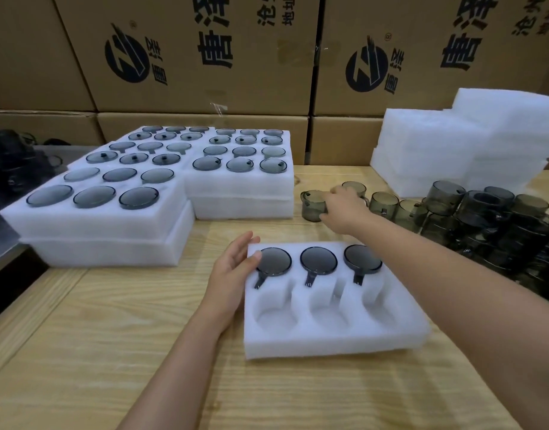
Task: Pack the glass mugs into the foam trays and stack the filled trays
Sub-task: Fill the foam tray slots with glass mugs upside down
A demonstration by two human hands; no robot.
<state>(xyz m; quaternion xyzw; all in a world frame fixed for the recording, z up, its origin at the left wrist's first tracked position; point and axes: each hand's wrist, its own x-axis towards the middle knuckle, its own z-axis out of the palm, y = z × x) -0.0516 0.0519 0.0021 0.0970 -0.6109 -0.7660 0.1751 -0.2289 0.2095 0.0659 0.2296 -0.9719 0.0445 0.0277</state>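
Left hand (233, 268): fingers loosely extended, laid against the left edge of the foam tray (335, 339).
Right hand (344, 206): fingers curled round a glass mug (310, 209) that stands upright on the counter (112, 336), just beyond the tray.
Tray: white, six pockets. The far row holds three inverted mugs (318, 260) of smoky grey glass, handles pointing toward the near side.

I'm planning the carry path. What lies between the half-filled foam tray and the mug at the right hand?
Head view: only bare table between tray and mug, the right hand reaching over it.
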